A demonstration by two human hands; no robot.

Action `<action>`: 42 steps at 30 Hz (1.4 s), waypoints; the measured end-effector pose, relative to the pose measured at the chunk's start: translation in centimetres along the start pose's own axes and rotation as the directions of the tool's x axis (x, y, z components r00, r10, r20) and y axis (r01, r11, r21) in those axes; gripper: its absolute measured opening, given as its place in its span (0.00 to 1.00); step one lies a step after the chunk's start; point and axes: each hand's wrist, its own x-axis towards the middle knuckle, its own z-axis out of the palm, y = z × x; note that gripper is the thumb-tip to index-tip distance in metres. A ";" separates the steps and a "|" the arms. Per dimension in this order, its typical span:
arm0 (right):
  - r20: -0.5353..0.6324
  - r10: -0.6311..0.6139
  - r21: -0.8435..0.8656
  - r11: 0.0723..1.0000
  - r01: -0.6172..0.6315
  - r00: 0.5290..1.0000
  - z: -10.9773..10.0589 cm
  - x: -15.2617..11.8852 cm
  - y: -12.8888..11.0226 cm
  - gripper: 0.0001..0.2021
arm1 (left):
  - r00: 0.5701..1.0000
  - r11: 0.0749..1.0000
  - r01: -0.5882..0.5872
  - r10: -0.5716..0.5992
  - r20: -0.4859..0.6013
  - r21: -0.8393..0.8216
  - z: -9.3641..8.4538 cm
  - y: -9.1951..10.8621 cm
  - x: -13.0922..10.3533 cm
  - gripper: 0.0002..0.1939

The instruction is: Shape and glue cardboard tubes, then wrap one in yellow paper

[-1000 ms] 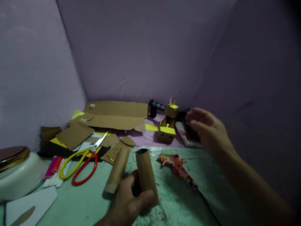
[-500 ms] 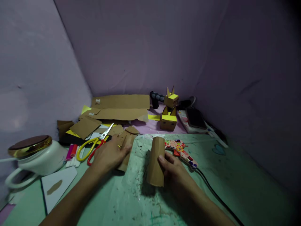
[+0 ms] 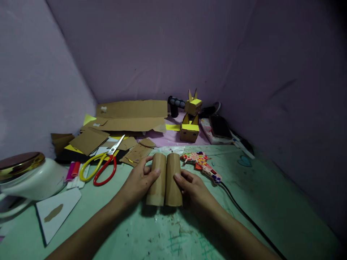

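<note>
Two brown cardboard tubes are held side by side above the green table [image 3: 141, 231], nearly touching along their length. My left hand [image 3: 139, 180] grips the left tube [image 3: 157, 182], thumb on its front. Round the right tube [image 3: 173, 180] my right hand [image 3: 193, 186] is closed, its thumb also on the near face. A flower-patterned glue gun [image 3: 202, 164] lies just beyond my right hand, its black cord running to the lower right. Scissors [image 3: 105, 162] with one yellow and one red handle rest to the left of my left hand.
Cardboard sheets [image 3: 132, 112] and scraps lie at the back left. Two small cardboard boxes with pointed ears, the nearer one [image 3: 189, 134] yellow-topped, stand at the back. A phone [image 3: 221, 126] lies right of them, a white lidded pot [image 3: 46, 178] far left.
My left hand has come up from the cardboard pieces with a second tube and brought it beside the first. The right hand's tube has shifted slightly left. The view has moved a little.
</note>
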 end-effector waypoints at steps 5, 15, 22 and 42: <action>0.029 -0.045 -0.039 0.998 0.046 0.999 -0.8 0.2 0.6 0.24 | 0.999 0.997 0.001 0.003 0.053 -0.072 -0.1 -0.7 0.4 0.39; 0.263 -0.315 -0.218 0.901 0.374 0.912 -0.5 -1.6 -1.9 0.26 | 0.954 0.972 -0.233 0.223 0.203 0.028 -1.1 0.7 -1.3 0.24; 0.344 -0.431 -0.531 0.644 0.551 0.834 -2.1 -1.3 -0.3 0.25 | 0.956 0.937 -0.283 0.258 0.142 0.205 -1.0 0.3 -2.8 0.21; 0.349 -0.400 -0.511 0.676 0.530 0.847 -1.8 -1.1 -0.6 0.26 | 0.916 0.903 -0.395 0.372 0.151 0.168 -0.6 -0.3 -2.9 0.24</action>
